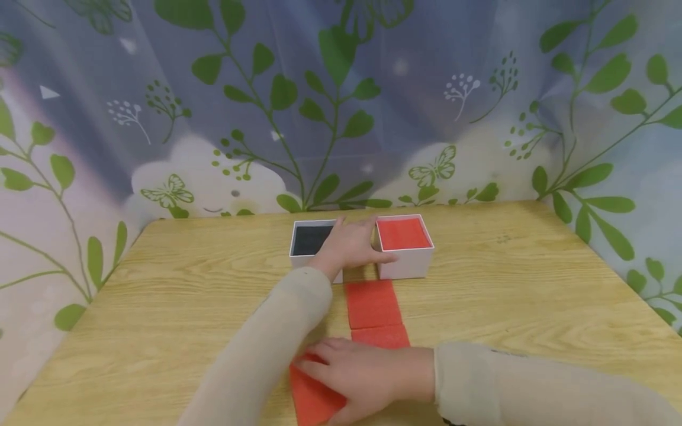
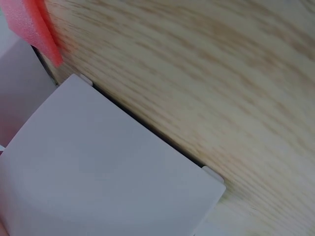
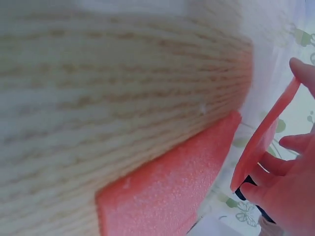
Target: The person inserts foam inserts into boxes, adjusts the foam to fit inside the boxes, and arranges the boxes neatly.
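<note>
My left hand [image 1: 353, 245] reaches over the white box with black contents [image 1: 308, 239], with its fingers spread beside the white box of red squares [image 1: 404, 263]. Its thumb lies across that box's front left corner; I cannot tell how firmly it touches. In the left wrist view a white box wall [image 2: 108, 162] fills much of the picture. Nearer the front, my right hand [image 1: 362, 373] grips a red foam square [image 1: 314, 393]. The right wrist view shows this held square [image 3: 263, 135] tilted up between thumb and fingers. Flat on the table, partly under the right hand, lies another red square [image 1: 380, 336].
A further red square [image 1: 373, 305] lies between the boxes and the right hand, edge to edge with the nearer one. Everything stands on a wood-grain table [image 1: 506, 296]. A leaf-patterned curtain [image 1: 341, 118] hangs behind it.
</note>
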The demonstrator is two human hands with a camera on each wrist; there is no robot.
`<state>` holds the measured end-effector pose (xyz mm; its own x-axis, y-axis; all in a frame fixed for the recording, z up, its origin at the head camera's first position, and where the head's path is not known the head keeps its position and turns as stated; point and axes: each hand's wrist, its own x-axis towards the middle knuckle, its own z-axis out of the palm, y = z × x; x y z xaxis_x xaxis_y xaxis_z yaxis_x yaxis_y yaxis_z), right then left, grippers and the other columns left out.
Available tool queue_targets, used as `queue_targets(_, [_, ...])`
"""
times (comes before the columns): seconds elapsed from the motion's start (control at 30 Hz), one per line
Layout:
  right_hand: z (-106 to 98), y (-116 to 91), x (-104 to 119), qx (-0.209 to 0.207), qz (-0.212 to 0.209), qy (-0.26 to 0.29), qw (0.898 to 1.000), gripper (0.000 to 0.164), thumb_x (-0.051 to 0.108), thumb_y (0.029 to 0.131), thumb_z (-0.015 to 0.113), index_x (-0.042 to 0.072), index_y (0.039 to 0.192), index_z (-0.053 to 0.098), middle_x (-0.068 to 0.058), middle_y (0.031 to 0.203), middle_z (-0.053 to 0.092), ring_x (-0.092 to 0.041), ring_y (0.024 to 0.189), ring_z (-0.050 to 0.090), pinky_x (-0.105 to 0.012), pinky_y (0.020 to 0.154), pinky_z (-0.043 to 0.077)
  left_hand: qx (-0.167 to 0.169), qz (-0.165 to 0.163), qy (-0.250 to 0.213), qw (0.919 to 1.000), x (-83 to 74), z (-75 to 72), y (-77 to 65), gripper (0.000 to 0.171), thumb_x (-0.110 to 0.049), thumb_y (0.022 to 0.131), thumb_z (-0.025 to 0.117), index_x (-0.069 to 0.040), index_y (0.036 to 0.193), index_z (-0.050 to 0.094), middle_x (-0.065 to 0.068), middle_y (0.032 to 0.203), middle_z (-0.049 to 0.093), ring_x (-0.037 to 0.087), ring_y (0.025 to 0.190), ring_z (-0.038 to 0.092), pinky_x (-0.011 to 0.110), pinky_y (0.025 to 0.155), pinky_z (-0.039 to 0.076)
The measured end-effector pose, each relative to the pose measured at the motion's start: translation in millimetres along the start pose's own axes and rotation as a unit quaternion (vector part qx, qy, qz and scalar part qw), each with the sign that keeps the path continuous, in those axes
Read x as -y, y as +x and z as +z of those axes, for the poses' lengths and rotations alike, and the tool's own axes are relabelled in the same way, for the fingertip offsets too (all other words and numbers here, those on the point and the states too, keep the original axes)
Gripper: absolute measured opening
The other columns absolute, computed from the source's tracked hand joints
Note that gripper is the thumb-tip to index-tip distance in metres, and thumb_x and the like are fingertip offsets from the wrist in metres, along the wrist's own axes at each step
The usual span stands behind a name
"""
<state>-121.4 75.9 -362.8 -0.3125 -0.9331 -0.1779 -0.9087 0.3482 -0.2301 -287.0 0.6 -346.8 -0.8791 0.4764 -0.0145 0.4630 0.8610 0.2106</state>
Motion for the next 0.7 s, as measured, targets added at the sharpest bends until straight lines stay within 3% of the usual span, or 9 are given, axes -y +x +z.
queue_targets(0.37, [-8.1,-22.1,-7.2,-0.010,-0.018,0.043,0.999,0.082,0.051,0.086,0.058,0.012,0.149,0.022,0.001,0.145,0.029,-0.013,0.131,0.028,-0.027,0.107,0.027,0.001,-0.001,0.006,1.0000,1.8,0.5,-3.1,0.104,-0.077,0.071,0.053,-0.015,0.149,0.024,-0.003,0.134,0.052,0.019,0.123,0.047,0.051,0.111,0.007])
queue_targets(0.7, [-13.0,-48.4,-21.8,-0.013,0.029,0.068,0.997,0.085,0.049,0.084,0.062,0.015,0.150,0.020,-0.004,0.147,0.028,-0.020,0.133,0.028,-0.036,0.107,0.030,0.010,-0.004,0.006,0.9999,-0.1,-1.3,0.3,0.103,-0.077,0.072,0.052,-0.015,0.149,0.024,-0.003,0.139,0.047,0.018,0.125,0.045,0.050,0.111,0.007])
